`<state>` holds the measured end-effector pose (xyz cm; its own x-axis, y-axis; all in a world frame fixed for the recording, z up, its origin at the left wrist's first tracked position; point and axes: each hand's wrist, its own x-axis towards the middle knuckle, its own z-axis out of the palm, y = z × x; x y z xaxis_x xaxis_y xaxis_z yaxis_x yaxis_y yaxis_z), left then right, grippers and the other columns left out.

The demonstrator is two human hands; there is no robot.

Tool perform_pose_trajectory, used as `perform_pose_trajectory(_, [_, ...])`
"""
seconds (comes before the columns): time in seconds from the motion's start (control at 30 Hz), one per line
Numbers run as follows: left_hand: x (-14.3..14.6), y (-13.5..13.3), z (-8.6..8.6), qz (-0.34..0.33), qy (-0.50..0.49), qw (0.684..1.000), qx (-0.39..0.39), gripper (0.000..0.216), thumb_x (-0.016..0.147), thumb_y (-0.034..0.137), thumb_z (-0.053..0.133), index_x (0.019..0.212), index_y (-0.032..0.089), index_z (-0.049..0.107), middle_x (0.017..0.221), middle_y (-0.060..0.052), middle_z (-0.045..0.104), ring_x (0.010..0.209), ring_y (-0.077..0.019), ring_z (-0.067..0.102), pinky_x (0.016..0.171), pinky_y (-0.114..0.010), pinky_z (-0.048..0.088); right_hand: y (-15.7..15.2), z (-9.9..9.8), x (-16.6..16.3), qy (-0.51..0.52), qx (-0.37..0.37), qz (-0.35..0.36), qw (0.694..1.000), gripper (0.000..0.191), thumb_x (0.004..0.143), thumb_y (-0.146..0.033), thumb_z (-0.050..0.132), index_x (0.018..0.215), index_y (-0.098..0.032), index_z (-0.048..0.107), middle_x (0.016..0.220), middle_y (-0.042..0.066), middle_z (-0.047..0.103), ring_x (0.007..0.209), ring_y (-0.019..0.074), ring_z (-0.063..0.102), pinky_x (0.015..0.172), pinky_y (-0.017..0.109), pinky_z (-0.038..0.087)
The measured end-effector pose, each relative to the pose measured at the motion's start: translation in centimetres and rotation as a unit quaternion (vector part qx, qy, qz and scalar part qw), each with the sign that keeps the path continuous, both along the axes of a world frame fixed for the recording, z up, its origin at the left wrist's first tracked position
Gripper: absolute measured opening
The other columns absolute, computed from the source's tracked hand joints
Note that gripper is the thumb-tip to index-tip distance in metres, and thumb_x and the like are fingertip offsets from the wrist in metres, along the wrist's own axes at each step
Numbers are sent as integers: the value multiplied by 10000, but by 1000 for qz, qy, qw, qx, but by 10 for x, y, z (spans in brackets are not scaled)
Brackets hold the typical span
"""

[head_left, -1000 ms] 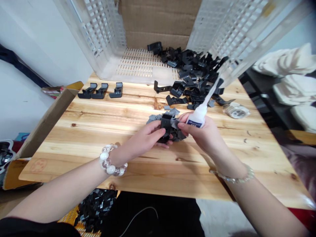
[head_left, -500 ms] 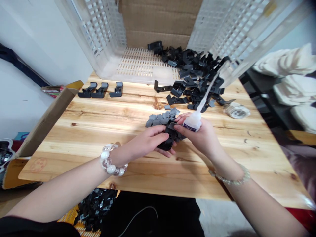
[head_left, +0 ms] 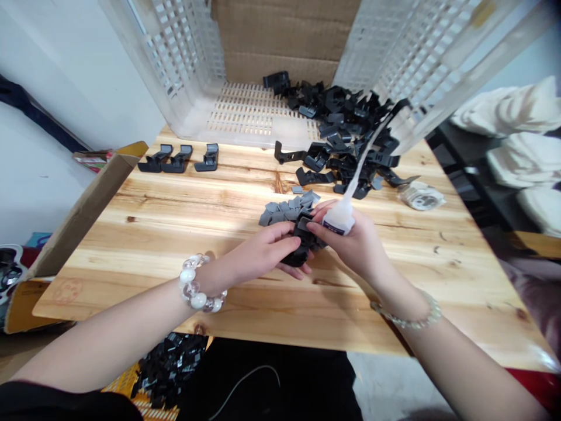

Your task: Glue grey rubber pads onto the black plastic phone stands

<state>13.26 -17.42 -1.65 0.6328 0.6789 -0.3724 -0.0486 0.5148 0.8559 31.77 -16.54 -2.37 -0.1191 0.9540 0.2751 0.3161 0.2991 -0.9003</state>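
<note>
My left hand [head_left: 263,252] is closed around a black plastic clip [head_left: 301,247] just above the wooden table [head_left: 175,234]. My right hand [head_left: 356,240] grips a white glue bottle [head_left: 339,217] whose long thin nozzle points up and away; its fingertips also touch the clip. A small heap of grey pads [head_left: 287,209] lies right behind both hands. Further back, a pile of black clips [head_left: 346,137] spills out of a tipped white crate [head_left: 245,111].
Three black clips [head_left: 177,159] stand in a row at the table's far left. A roll of clear tape [head_left: 421,196] lies at the right. A cardboard box flap [head_left: 83,216] borders the left edge. More black parts [head_left: 169,365] lie below the table's front edge.
My hands have turned the black clip and drawn it slightly nearer. The glue bottle has tilted so its nozzle leans more upright. The view has barely shifted.
</note>
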Motion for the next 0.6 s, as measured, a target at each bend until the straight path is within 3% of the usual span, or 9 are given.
perform_pose_trajectory(0.2, [0, 0, 1, 7, -6, 1000, -14, 122, 941, 189, 476, 1027, 135, 543, 865, -60, 691, 748, -164, 719, 687, -299, 604, -2, -6, -3, -20, 25, -14, 999, 111, 780, -227, 692, 773, -210, 582, 809, 18, 613, 827, 198, 593, 793, 377, 471])
perform_pose_trajectory(0.4, [1, -1, 0, 12, -12, 1000, -10, 158, 930, 209, 501, 1065, 137, 541, 898, -79, 699, 729, -166, 716, 707, -328, 603, -6, -7, -7, -8, 3, -35, 999, 138, 774, -255, 703, 784, -222, 569, 817, 16, 621, 838, 201, 592, 783, 370, 484])
perform_pose_trajectory(0.6, [2, -2, -2, 12, -8, 1000, 6, 150, 934, 196, 485, 1064, 138, 533, 925, -82, 689, 738, -153, 709, 714, -316, 600, -6, -4, -9, 39, -75, -59, 995, 227, 715, -305, 742, 805, -218, 552, 794, -1, 591, 669, 150, 536, 604, 311, 467])
